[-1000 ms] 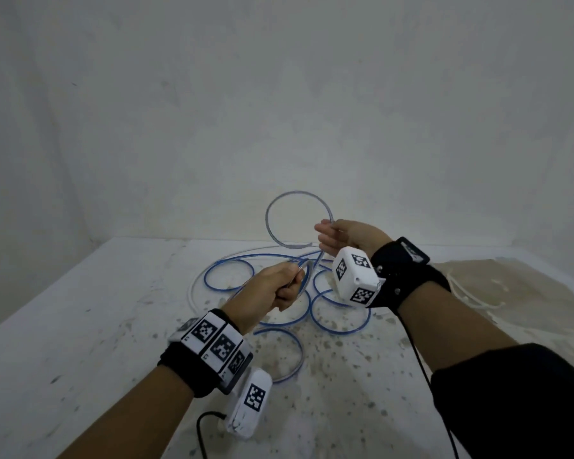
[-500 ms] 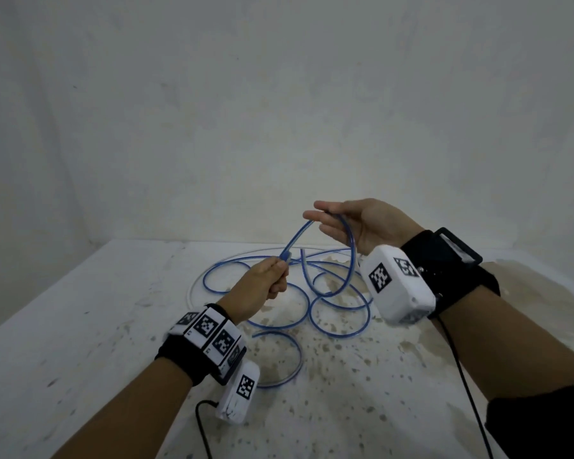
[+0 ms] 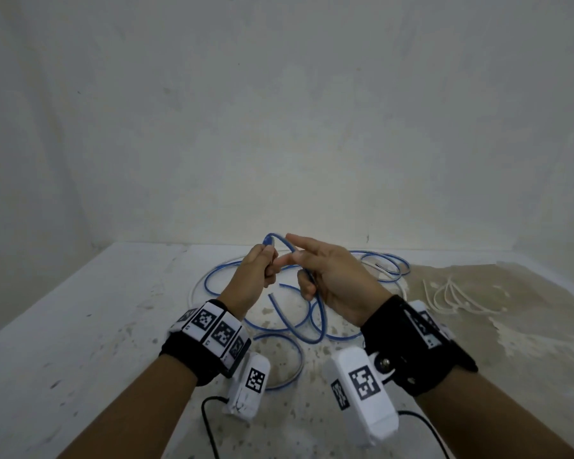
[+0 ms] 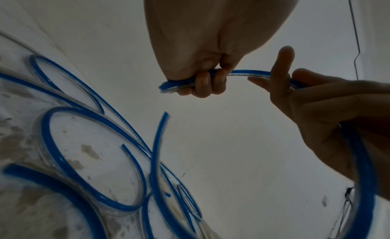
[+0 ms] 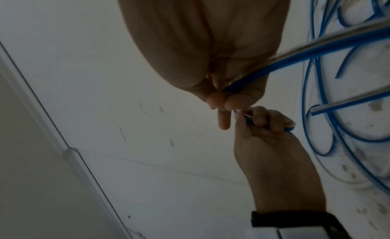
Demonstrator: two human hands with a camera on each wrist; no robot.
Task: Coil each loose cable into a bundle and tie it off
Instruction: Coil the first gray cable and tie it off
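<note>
A long blue cable (image 3: 289,329) lies in loose loops on the white table (image 3: 80,326). My left hand (image 3: 267,266) grips the cable near its end, and the tip (image 3: 268,240) sticks up above the fist. In the left wrist view the fingers (image 4: 203,83) curl round the cable (image 4: 249,72). My right hand (image 3: 304,270) sits just right of the left, nearly touching it. Its index and middle fingers point out, while its thumb (image 3: 307,288) pinches the cable. A short arc joins the hands. In the right wrist view my right hand's fingertips (image 5: 229,101) pinch the cable (image 5: 316,49).
Several thin white ties (image 3: 451,296) lie on the table to the right, on a brownish stained patch. A white cable (image 3: 193,289) peeks out under the blue loops. White walls close the table off at the back and left. Black wrist-camera leads (image 3: 209,425) trail near me.
My right hand has come down from its raised position and moved left, close to the left hand, with its thumb now on the cable. The arc between the hands has shrunk.
</note>
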